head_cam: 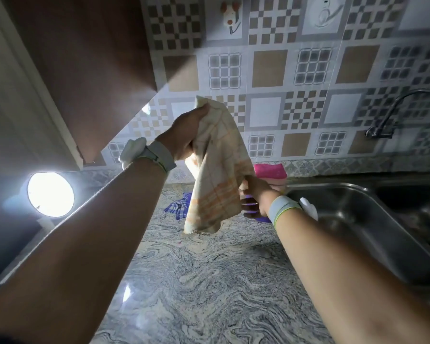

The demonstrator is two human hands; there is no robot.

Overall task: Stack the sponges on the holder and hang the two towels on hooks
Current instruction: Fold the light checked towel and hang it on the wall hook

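The left hand (184, 135) is raised above the bench (209, 281), its fingers closed round the top corner of the cream-and-orange checked towel (216, 170). The towel hangs free in the air in front of the tiled wall (308, 108), its lower hem just above the bench surface. The right hand (255, 194) is positioned lower and to the right, with its fingers curled and gripping the towel's right-hand edge. A second towel – blue checked (178, 206) – lies crumpled on the bench behind the hanging one, partly hidden by it. A pink sponge (269, 171) sits at the back of the bench against the wall, beside the steel sink (358, 219); what it rests on cannot be determined. A purple item (265, 219) lies beneath the right hand, mostly covered. Two hooks are fixed high on the wall – a mouse-shaped hook (231, 18) and a white hook (324, 14) – both bare. A lamp (50, 194) shines at the left.
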